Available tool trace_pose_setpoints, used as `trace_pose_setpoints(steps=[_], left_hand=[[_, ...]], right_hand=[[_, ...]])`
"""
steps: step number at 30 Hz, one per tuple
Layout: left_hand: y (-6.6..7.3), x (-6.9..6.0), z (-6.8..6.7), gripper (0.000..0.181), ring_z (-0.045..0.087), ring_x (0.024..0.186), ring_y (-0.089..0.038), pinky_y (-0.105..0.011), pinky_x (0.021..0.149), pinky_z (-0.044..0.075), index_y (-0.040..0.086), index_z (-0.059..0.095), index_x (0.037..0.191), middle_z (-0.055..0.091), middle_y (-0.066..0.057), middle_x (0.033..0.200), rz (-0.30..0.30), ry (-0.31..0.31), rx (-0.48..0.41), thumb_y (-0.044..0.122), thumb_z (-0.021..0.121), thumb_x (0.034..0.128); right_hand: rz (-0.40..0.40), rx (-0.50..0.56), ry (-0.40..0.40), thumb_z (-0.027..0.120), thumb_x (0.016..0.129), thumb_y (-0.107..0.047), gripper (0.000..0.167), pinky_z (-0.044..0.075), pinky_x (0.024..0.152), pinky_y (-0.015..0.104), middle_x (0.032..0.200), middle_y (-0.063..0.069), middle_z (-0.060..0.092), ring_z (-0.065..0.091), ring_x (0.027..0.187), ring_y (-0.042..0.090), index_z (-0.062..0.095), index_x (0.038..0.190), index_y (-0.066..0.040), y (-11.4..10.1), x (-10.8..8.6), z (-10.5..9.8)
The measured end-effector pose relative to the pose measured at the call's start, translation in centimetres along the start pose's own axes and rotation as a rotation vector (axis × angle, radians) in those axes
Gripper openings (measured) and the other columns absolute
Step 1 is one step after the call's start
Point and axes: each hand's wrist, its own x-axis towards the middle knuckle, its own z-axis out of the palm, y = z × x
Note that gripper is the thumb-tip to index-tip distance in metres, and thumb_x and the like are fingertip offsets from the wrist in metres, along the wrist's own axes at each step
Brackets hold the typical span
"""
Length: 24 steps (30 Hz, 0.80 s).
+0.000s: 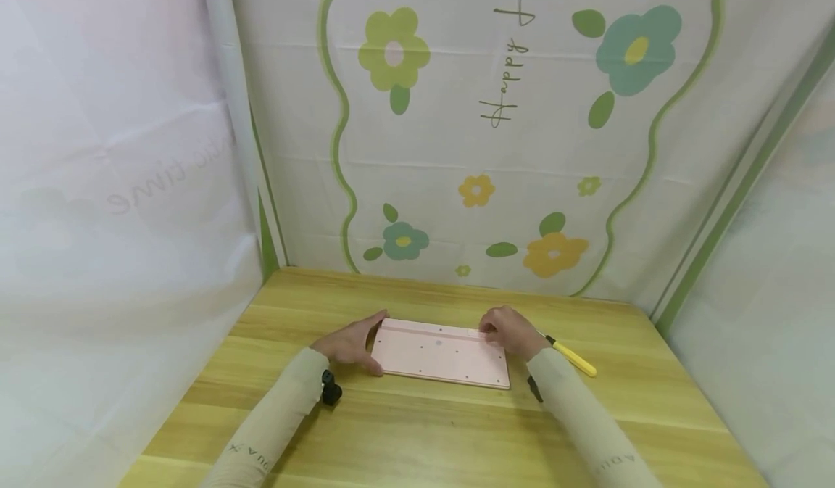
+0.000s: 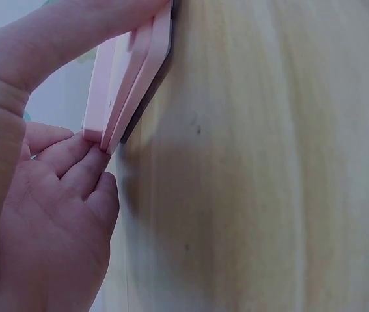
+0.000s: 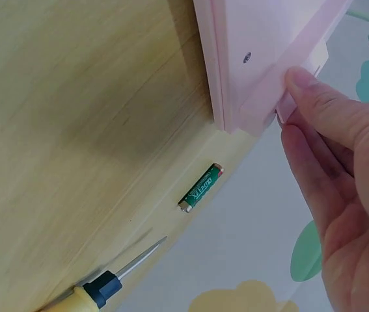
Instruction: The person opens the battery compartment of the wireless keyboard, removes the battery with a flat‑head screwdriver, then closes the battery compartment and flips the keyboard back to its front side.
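Note:
A pink keyboard (image 1: 438,357) lies with its screw-dotted underside up on the wooden table. My left hand (image 1: 349,343) grips its left end, with the thumb at the near edge and fingers at the far edge; the left wrist view shows the keyboard's layered side (image 2: 129,84) between them. At the far right corner, my right hand (image 1: 512,332) pinches a small pink battery cover (image 3: 287,109) between thumb and fingers, against the raised strip of the keyboard. Whether the cover is seated or apart cannot be told.
A green battery (image 3: 200,188) lies on the table beyond the keyboard's right end. Near it rests a screwdriver with a yellow handle (image 1: 575,358), right of my right hand. A white flowered cloth (image 1: 457,147) hangs behind the table (image 1: 404,444), with more cloth on both sides.

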Motion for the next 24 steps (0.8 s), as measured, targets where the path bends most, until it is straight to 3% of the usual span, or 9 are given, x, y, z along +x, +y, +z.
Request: trace_pose_setpoints(steps=[6, 12, 16, 19, 22, 24], left_hand=[[0.2, 0.0, 0.1, 0.133, 0.020, 0.164, -0.038, -0.059, 0.130, 0.024, 0.008, 0.013, 0.171, 0.020, -0.016, 0.177, 0.003, 0.005, -0.002, 0.033, 0.100, 0.0727], [0.3, 0.0, 0.2, 0.134, 0.020, 0.163, -0.039, -0.059, 0.130, 0.025, 0.008, 0.013, 0.171, 0.020, -0.016, 0.177, -0.003, 0.006, 0.003, 0.034, 0.100, 0.0719], [0.2, 0.2, 0.2, 0.134, 0.020, 0.164, -0.038, -0.059, 0.130, 0.024, 0.009, 0.014, 0.171, 0.019, -0.016, 0.177, -0.004, 0.003, 0.005, 0.036, 0.100, 0.0715], [-0.1, 0.3, 0.2, 0.135, 0.020, 0.164, -0.037, -0.058, 0.131, 0.024, 0.009, 0.013, 0.171, 0.019, -0.014, 0.177, -0.008, 0.000, 0.013, 0.037, 0.100, 0.0717], [-0.2, 0.2, 0.2, 0.135, 0.021, 0.164, -0.036, -0.057, 0.131, 0.025, 0.009, 0.013, 0.171, 0.020, -0.015, 0.177, -0.012, 0.001, 0.020, 0.037, 0.100, 0.0718], [-0.1, 0.1, 0.1, 0.134, 0.021, 0.164, -0.036, -0.057, 0.131, 0.025, 0.009, 0.013, 0.171, 0.020, -0.015, 0.177, -0.011, -0.003, 0.036, 0.036, 0.100, 0.0722]], right_hand=[[-0.020, 0.019, -0.001, 0.076, 0.094, 0.001, 0.013, 0.053, 0.070, 0.028, 0.095, 0.005, 0.079, 0.062, 0.081, 0.015, 0.081, 0.089, -0.010, 0.1, -0.4, 0.0], [-0.050, -0.049, 0.010, 0.073, 0.094, 0.006, 0.022, 0.057, 0.073, 0.030, 0.095, 0.005, 0.079, 0.069, 0.087, 0.015, 0.079, 0.080, -0.010, -0.7, -0.8, -0.2], [-0.079, -0.116, 0.014, 0.061, 0.088, 0.019, 0.043, 0.043, 0.062, 0.022, 0.080, 0.000, 0.067, 0.055, 0.073, 0.009, 0.055, 0.059, -0.012, -1.0, -0.8, 0.0], [-0.107, -0.142, 0.027, 0.057, 0.083, 0.022, 0.044, 0.032, 0.058, 0.020, 0.074, 0.001, 0.055, 0.041, 0.067, 0.009, 0.043, 0.058, -0.011, -1.0, -0.8, 0.5], [-0.110, -0.097, 0.045, 0.065, 0.090, 0.016, 0.033, 0.045, 0.061, 0.020, 0.080, 0.001, 0.067, 0.054, 0.071, 0.009, 0.064, 0.064, -0.005, -0.8, -0.9, 0.6], [-0.100, -0.032, 0.035, 0.068, 0.094, 0.011, 0.021, 0.057, 0.071, 0.027, 0.093, 0.006, 0.076, 0.067, 0.082, 0.016, 0.078, 0.082, -0.003, -0.5, -1.0, 0.5]])
